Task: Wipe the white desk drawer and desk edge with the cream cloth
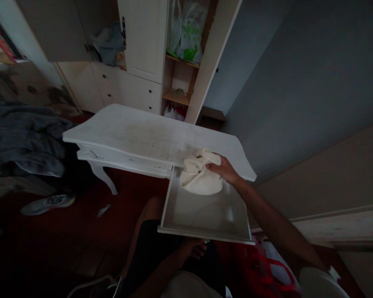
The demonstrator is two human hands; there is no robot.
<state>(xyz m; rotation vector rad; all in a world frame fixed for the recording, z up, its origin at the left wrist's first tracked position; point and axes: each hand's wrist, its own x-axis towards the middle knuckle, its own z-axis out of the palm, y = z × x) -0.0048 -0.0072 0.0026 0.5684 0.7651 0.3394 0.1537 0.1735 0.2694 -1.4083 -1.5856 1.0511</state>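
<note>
The right hand (224, 169) reaches forward from the lower right, and its fingers are closed on the top of a cream cloth (199, 177). The cloth sits bunched at the back of an open drawer (205, 231), where the drawer meets the edge of the white table (136, 134). Its upper folds lie against the table's edge and its lower part spreads on the drawer floor.

The cloth looks soft, light and limp. It should crumple and drape rather than keep a shape, and it is unlikely to slip or break. A pinch on the gathered folds at the top, where the fingers already are, seems the best hold, since a loose corner would let it unfurl.

The left hand (194, 249) is low, just under the drawer's front edge. In the dim light I cannot tell whether its fingers are open or closed.

A shoe (46, 203) lies on the floor to the left.
</note>
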